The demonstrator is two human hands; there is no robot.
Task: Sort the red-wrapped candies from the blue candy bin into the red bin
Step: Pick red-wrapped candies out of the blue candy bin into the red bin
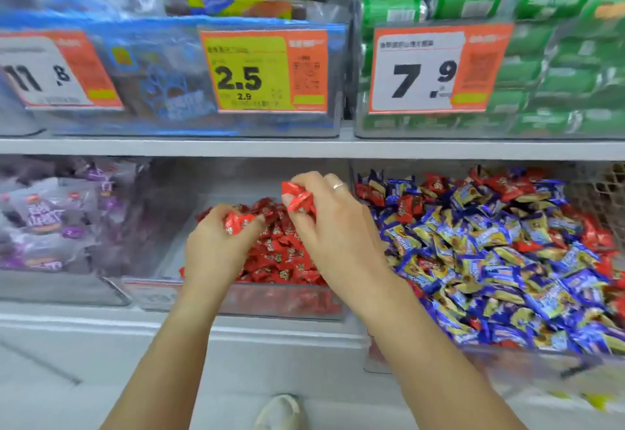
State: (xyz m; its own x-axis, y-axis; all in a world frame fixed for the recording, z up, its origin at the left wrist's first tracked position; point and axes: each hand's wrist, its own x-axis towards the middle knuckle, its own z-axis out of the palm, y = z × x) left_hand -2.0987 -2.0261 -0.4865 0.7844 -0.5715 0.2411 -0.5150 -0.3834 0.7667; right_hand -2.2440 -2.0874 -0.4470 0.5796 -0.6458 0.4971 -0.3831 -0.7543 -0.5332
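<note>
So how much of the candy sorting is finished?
Partly done. The red bin already holds a pile of red candies. Now the left hand and the right hand each grip red-wrapped candies above that bin. Many red ones still lie scattered through the blue candy bin, mostly toward its back and right side.

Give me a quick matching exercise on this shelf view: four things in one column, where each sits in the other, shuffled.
Things:
1. left hand
2. red bin
3. blue candy bin
4. green packets

Places:
A. upper shelf, right, behind the 7.9 price tag
B. lower shelf, right, still holding some red-wrapped candies
C. lower shelf, middle, below the 2.5 price tag
D. over the red bin, gripping red candies

Pairs: 1-D, 2-C, 3-B, 4-A
</note>
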